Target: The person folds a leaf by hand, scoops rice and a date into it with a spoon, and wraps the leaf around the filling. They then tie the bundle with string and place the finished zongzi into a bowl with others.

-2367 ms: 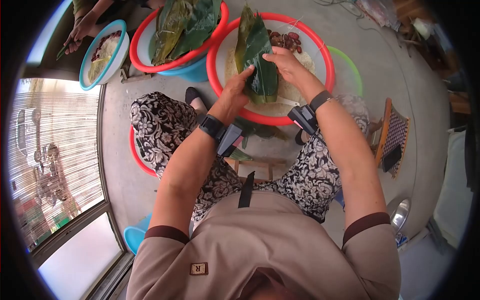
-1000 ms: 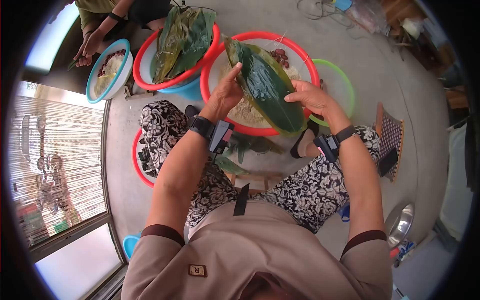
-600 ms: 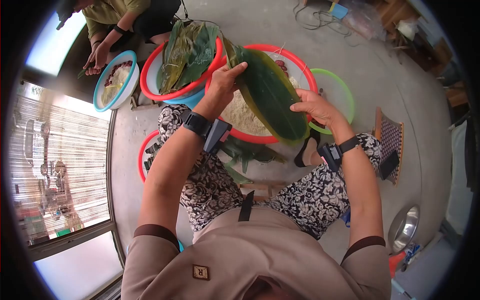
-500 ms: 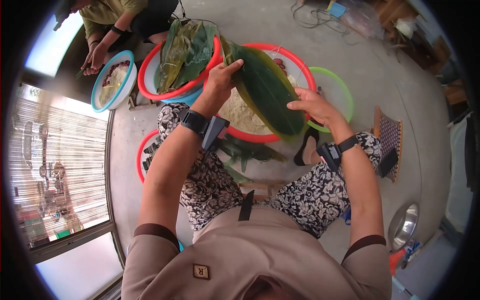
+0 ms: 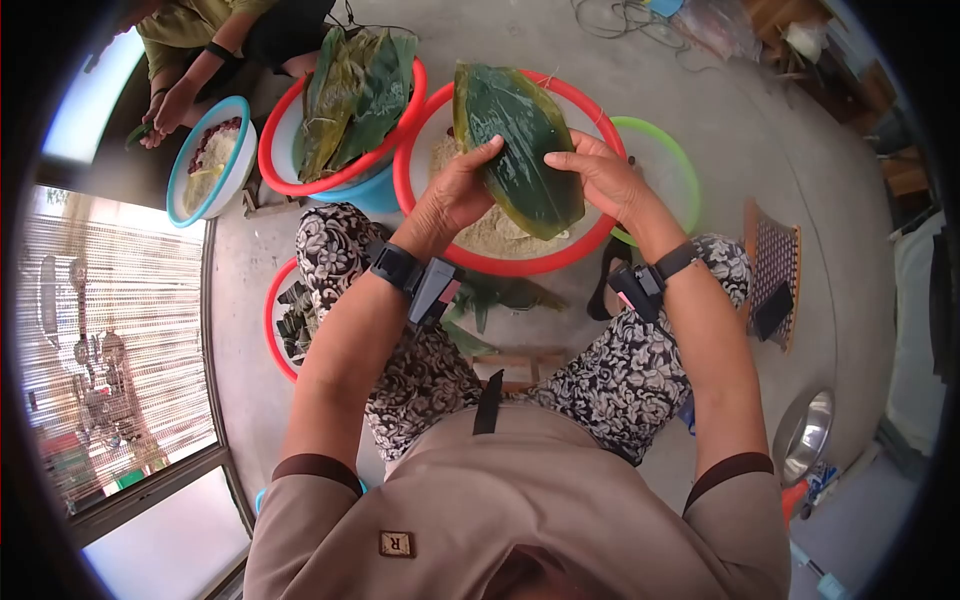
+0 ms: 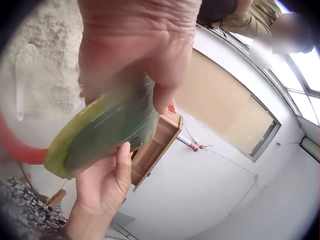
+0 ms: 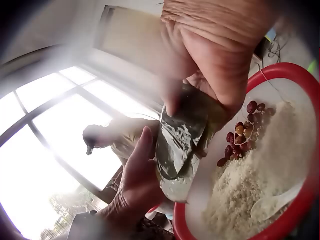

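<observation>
One green leaf (image 5: 525, 140), held over the red-rimmed basin (image 5: 525, 266); left hand (image 5: 463, 190) and right hand (image 5: 612, 182) pinching opposite edges. Advisable: light, even tension, spread flat, lest it split.

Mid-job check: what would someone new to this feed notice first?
Probably the green leaves, pinched by the left grip and right grip above the large red-rimmed basin. Next, perhaps the dark red dates beside the rice inside it, and a second basin, piled with more leaves, to its left in the head view.
</observation>
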Demonstrator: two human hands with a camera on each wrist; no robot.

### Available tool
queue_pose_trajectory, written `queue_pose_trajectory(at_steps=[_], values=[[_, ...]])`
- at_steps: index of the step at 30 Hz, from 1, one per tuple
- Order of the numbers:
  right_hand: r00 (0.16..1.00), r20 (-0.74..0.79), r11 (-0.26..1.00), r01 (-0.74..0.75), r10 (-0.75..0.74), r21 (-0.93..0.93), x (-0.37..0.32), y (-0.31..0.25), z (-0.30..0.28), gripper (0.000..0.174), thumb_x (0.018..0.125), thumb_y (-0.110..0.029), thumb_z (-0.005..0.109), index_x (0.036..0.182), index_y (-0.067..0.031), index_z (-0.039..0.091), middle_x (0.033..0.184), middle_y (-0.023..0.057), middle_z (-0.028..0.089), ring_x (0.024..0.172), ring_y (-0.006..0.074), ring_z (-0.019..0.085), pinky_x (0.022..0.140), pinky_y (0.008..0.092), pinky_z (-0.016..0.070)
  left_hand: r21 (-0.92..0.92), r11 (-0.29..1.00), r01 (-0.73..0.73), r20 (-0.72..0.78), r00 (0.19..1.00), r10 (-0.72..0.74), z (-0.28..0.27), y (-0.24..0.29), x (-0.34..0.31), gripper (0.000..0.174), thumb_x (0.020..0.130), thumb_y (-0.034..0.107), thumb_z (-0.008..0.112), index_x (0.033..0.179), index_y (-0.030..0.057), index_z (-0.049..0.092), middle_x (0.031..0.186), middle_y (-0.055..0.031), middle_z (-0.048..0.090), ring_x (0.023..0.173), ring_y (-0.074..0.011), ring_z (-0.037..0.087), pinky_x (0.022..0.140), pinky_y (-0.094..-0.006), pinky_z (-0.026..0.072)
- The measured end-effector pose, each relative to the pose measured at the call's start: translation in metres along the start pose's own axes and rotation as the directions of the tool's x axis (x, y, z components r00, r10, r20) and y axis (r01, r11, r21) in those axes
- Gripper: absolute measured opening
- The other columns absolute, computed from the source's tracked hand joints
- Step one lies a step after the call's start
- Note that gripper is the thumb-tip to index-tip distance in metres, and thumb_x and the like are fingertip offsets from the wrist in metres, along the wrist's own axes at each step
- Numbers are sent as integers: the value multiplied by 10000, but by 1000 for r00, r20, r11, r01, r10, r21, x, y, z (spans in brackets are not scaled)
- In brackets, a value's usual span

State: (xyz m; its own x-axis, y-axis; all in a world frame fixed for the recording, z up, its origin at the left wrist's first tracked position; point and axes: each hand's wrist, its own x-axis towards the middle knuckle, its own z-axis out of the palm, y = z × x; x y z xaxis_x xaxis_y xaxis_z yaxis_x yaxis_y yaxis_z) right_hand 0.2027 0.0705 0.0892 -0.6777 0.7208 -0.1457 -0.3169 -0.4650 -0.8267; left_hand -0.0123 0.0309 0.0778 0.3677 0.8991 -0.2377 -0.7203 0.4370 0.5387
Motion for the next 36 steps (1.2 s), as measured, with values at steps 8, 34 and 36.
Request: queue_pose_trajectory(at_steps=[8,34,36], values=[[865,-204,566,106,-457,-818,-2,4,-1,396,889,-95,648,1267,-88,534,1207,80,610,1127,196,584,905,325,491,-147,979,-142,-51,989,135,-10,36,-9,312,933,75,555,1221,-33,502,1162,-133,609,1085,-263,591,1025,-450,443],[881,103,270,250,-461,-930,-18,66,17,206,852,-133,648,1039,-47,670,896,117,670,866,245,643,775,365,489,-189,979,80,-296,946,-135,-52,-48,-23,340,987,73,423,1294,-74,429,1272,-207,532,1191,-310,538,1063,-456,438],[929,-123,497,73,-350,-864,-19,67,14,217,896,-184,628,1039,-23,658,818,135,655,750,225,644,698,344,491,-124,991,56,-280,956,-89,-47,-53,-21,349,992,74,409,1309,-72,420,1290,-205,524,1194,-308,536,1066,-452,437]])
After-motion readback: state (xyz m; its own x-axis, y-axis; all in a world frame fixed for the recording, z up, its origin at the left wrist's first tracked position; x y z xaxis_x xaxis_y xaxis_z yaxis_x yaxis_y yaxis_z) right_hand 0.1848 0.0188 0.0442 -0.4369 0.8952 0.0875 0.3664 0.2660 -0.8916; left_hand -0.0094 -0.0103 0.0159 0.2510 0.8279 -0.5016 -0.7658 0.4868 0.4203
